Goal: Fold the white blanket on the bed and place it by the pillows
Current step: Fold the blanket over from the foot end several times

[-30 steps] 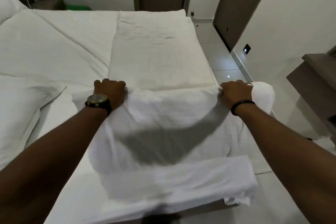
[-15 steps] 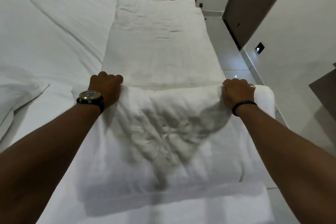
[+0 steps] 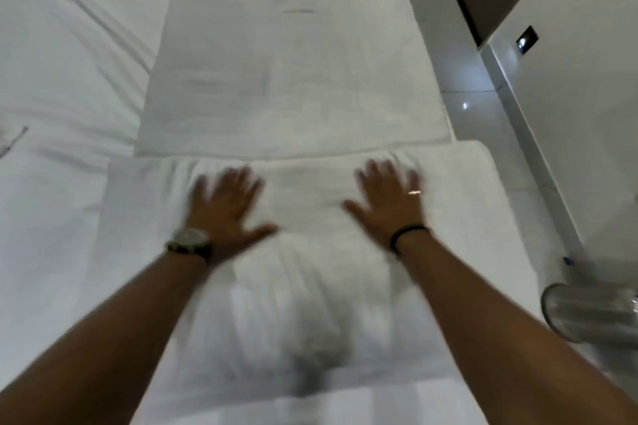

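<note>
Both hands, left hand [image 3: 226, 203] and right hand [image 3: 388, 198], lay flat with fingers spread on the white blanket [image 3: 310, 286]; best bet was pressing outward evenly to flatten that fold.

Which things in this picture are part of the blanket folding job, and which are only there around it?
Part of the job:
- white blanket, long strip, near end folded over
- left hand, flat on the fold
- right hand, flat on the fold
- bed, sheet beneath

Only nearby:
- clear glass container, at the right edge
- wall socket
- tiled floor
</note>
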A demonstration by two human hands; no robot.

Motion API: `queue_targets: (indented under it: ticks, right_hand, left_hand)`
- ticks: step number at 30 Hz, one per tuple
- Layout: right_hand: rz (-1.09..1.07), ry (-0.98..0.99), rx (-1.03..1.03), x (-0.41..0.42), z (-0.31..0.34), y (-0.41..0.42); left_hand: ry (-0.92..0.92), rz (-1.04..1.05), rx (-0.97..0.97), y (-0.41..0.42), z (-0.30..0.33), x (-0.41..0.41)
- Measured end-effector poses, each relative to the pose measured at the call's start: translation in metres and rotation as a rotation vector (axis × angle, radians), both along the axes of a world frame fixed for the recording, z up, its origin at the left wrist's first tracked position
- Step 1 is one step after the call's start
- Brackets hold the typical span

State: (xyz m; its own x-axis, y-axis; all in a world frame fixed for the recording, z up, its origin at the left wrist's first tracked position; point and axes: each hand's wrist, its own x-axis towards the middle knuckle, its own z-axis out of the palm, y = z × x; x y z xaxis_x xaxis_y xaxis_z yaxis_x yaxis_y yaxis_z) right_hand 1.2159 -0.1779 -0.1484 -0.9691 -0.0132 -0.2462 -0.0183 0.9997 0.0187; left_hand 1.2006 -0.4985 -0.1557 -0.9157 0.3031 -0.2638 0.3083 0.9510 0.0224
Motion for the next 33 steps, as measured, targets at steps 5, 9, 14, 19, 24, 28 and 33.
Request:
queue_targets:
  ticks: [5, 9, 14, 19, 24, 28, 33]
  right_hand:
    - [-0.192, -0.082, 0.114, 0.021, 0.005, 0.094]
    - [-0.235, 0.065, -0.012, 0.026, 0.02, 0.053]
    - [0.184, 0.016, -0.108, 0.129, -0.001, 0.052]
    - [-0.372, -0.07, -0.008, 0.227, -0.013, 0.151]
    - [-0.171, 0.132, -0.097, 0.246, -0.003, 0.094]
    - [0.174, 0.132, -0.045, 0.25, -0.02, 0.04]
    - [0.192, 0.207, 0.146, 0.203, -0.042, 0.035]
  left_hand:
    - [-0.059, 0.316, -0.078, -0.039, 0.0, -0.01]
    - [-0.036, 0.333, 0.127, 0.024, 0.014, 0.034]
    - [-0.075, -0.003, 0.089, 0.054, 0.009, 0.133]
    - [-0.095, 0.067, -0.034, -0.024, 0.001, 0.18]
    - [-0.023, -0.026, -0.045, 0.0, 0.007, 0.208]
    - [0.059, -0.016, -0.098, 0.013, -0.004, 0.227]
    - [0.088, 0.034, -0.14, 0.025, -0.011, 0.202]
